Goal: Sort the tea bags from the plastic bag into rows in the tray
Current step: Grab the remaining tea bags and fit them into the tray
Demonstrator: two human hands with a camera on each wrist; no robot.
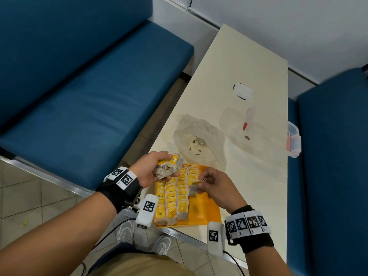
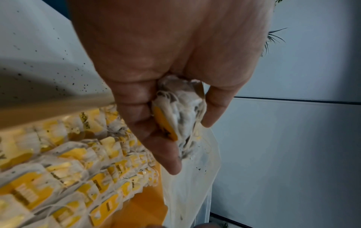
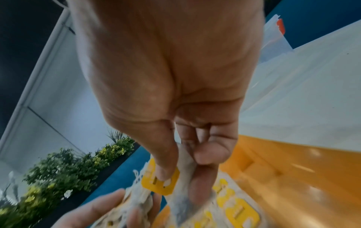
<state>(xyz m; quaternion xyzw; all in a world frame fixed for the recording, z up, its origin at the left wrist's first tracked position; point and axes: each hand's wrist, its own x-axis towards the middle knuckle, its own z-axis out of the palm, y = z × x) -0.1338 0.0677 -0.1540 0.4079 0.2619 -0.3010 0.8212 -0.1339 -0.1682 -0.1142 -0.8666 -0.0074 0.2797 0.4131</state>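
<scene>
Four rows of tea bags (image 1: 175, 196) fill left part of tray (image 1: 209, 214), low centre of frame. Right hand (image 1: 214, 188) fingers pinch one tea bag (image 1: 193, 188) just above rightmost row's end. Left hand (image 1: 151, 170) grips bunch (image 1: 169, 166). Plastic bag (image 1: 199, 140) behind tray.

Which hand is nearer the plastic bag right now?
Left. The left hand, gripping a bunch of tea bags, is beside the plastic bag; the right hand sits nearer the person, over the tray.
</scene>
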